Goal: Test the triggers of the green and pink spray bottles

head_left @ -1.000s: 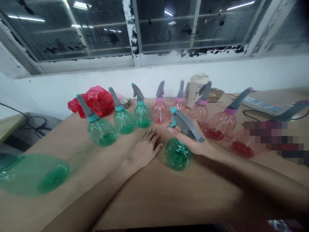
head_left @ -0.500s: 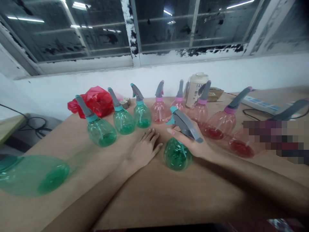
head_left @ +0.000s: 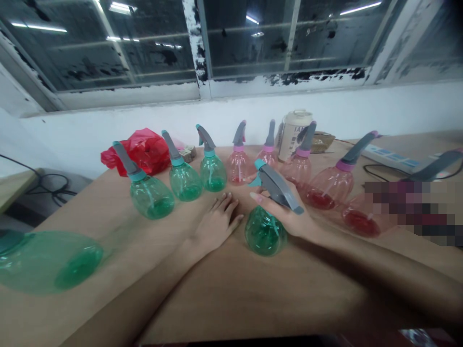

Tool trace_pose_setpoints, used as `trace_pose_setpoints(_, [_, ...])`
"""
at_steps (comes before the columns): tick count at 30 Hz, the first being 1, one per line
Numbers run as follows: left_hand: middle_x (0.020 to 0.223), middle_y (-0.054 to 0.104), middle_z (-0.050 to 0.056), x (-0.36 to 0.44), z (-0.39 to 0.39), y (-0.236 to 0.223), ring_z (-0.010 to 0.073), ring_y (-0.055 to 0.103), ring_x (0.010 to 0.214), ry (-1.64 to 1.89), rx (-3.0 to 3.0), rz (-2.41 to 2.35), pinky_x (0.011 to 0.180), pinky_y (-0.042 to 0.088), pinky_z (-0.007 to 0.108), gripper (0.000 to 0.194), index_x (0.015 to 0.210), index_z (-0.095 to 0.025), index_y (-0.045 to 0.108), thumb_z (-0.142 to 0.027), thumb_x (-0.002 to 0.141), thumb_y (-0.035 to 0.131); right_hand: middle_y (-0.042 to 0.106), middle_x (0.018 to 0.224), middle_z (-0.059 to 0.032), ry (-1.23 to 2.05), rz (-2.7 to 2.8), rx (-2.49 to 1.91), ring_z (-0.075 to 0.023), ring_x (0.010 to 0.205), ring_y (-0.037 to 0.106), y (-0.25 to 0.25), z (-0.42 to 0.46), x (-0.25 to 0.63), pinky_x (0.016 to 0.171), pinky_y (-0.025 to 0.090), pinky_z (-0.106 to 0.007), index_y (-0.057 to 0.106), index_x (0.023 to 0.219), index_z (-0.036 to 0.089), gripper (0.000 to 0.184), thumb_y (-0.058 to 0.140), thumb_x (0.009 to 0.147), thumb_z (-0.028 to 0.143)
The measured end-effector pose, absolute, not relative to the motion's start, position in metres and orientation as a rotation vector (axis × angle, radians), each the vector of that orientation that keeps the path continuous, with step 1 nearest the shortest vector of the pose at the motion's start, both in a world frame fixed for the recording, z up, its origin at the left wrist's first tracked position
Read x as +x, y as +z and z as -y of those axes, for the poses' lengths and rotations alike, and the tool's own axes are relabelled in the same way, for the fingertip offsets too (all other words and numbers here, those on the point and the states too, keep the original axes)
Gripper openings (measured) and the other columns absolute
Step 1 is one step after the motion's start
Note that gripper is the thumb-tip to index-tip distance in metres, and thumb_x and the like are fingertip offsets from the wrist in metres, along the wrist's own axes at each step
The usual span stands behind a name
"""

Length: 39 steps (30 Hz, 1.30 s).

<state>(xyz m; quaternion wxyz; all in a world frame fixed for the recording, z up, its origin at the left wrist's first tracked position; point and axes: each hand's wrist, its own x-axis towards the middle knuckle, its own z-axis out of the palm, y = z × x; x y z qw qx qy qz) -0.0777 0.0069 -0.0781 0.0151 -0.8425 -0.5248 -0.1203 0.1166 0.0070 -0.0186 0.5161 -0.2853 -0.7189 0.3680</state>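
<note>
My right hand (head_left: 289, 212) is wrapped round the neck of a green spray bottle (head_left: 265, 233) with a grey and teal trigger head. Green liquid shows inside this bottle, which stands at the middle of the wooden table (head_left: 231, 299). To its left, my left hand (head_left: 219, 219) lies flat on the tabletop, fingers spread, holding nothing. Just beyond those fingertips is another green spray bottle (head_left: 213, 173). Several pink spray bottles, the nearest to my right hand being a pink one (head_left: 329, 185) with red liquid, stand behind and to the right.
More green bottles (head_left: 152, 197) stand at the left, one large bottle (head_left: 50, 262) at the left edge. A red plastic bag (head_left: 144, 152), a pale can-shaped container (head_left: 294, 132) and a power strip (head_left: 394, 156) lie toward the wall. A blurred-out patch covers the right edge.
Almost nothing differs. The green bottle in my right hand has shifted very slightly; my left hand rests in the same place.
</note>
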Motion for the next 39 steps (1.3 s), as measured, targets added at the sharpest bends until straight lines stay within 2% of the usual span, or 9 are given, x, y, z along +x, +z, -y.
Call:
trace_pose_setpoints(4, [0.144, 0.042, 0.015, -0.077, -0.006, -0.076, 0.0256, 0.035, 0.135, -0.329, -2.621, 1.64, 0.112, 0.03, 0.045, 0.046, 0.133, -0.012, 0.042, -0.038, 0.096, 0.037, 0.067, 0.096, -0.0018, 0.88, 1.722, -0.667, -0.0151, 0.081, 0.066, -0.019, -0.008, 0.117, 0.071, 0.051, -0.03, 0.056, 0.1, 0.021, 0.022, 0.065, 0.08, 0.028])
trace_pose_setpoints(11, [0.144, 0.041, 0.015, -0.076, -0.006, -0.075, 0.0256, 0.034, 0.136, -0.302, -2.612, 1.674, 0.113, 0.029, 0.044, 0.046, 0.133, -0.012, 0.043, -0.038, 0.095, 0.038, 0.065, 0.095, -0.0013, 0.805, 1.754, -0.709, -0.0141, 0.074, 0.061, -0.02, -0.008, 0.117, 0.059, 0.047, -0.027, 0.057, 0.101, 0.023, 0.023, 0.064, 0.08, 0.027])
trace_pose_setpoints(16, [0.145, 0.04, 0.016, -0.076, -0.005, -0.073, 0.0254, 0.034, 0.136, -0.289, -2.625, 1.674, 0.113, 0.028, 0.044, 0.047, 0.134, -0.011, 0.043, -0.038, 0.096, 0.038, 0.062, 0.087, -0.0003, 0.788, 1.757, -0.711, -0.0134, 0.066, 0.057, -0.017, -0.009, 0.117, 0.054, 0.044, -0.028, 0.055, 0.097, 0.023, 0.02, 0.064, 0.079, 0.029])
trace_pose_setpoints(23, [0.146, 0.037, 0.016, -0.078, -0.006, -0.079, 0.0264, 0.033, 0.137, -0.336, -2.607, 1.656, 0.112, 0.03, 0.044, 0.049, 0.133, -0.012, 0.044, -0.042, 0.095, 0.035, 0.05, 0.062, 0.0037, 0.7, 1.877, -0.72, -0.0122, 0.052, 0.048, -0.008, -0.001, 0.122, 0.051, 0.043, -0.029, 0.049, 0.076, 0.024, 0.011, 0.058, 0.082, 0.028])
trace_pose_setpoints(27, [0.146, 0.038, 0.016, -0.078, -0.006, -0.078, 0.0265, 0.032, 0.137, -0.376, -2.625, 1.646, 0.112, 0.03, 0.046, 0.05, 0.134, -0.012, 0.042, -0.042, 0.095, 0.035, 0.058, 0.072, 0.0018, 0.782, 1.919, -0.68, -0.0121, 0.055, 0.053, -0.008, 0.004, 0.122, 0.054, 0.046, -0.029, 0.054, 0.085, 0.023, 0.005, 0.057, 0.083, 0.027])
trace_pose_setpoints(31, [0.146, 0.039, 0.015, -0.076, -0.002, -0.073, 0.0256, 0.031, 0.138, -0.337, -2.653, 1.633, 0.112, 0.029, 0.046, 0.046, 0.133, -0.013, 0.043, -0.039, 0.096, 0.036, 0.062, 0.082, 0.0003, 0.829, 1.87, -0.688, -0.0114, 0.059, 0.055, -0.007, 0.004, 0.12, 0.058, 0.047, -0.029, 0.056, 0.098, 0.023, 0.015, 0.059, 0.084, 0.029])
trace_pose_setpoints(36, [0.145, 0.04, 0.016, -0.087, 0.023, -0.071, 0.0276, 0.03, 0.138, -0.235, -2.635, 1.6, 0.112, 0.029, 0.047, 0.05, 0.134, -0.009, 0.043, -0.04, 0.097, 0.032, 0.061, 0.074, 0.0013, 0.774, 1.872, -0.757, -0.0138, 0.059, 0.057, -0.006, 0.004, 0.116, 0.055, 0.046, -0.029, 0.06, 0.099, 0.024, 0.021, 0.064, 0.082, 0.035])
trace_pose_setpoints(39, [0.147, 0.036, 0.014, -0.105, 0.052, -0.068, 0.0266, 0.03, 0.138, -0.172, -2.618, 1.585, 0.112, 0.029, 0.046, 0.05, 0.136, -0.012, 0.041, -0.041, 0.097, 0.03, 0.065, 0.081, 0.0, 0.754, 1.871, -0.713, -0.0167, 0.069, 0.061, 0.001, 0.007, 0.1, 0.064, 0.049, -0.032, 0.06, 0.104, 0.025, 0.027, 0.065, 0.08, 0.037])
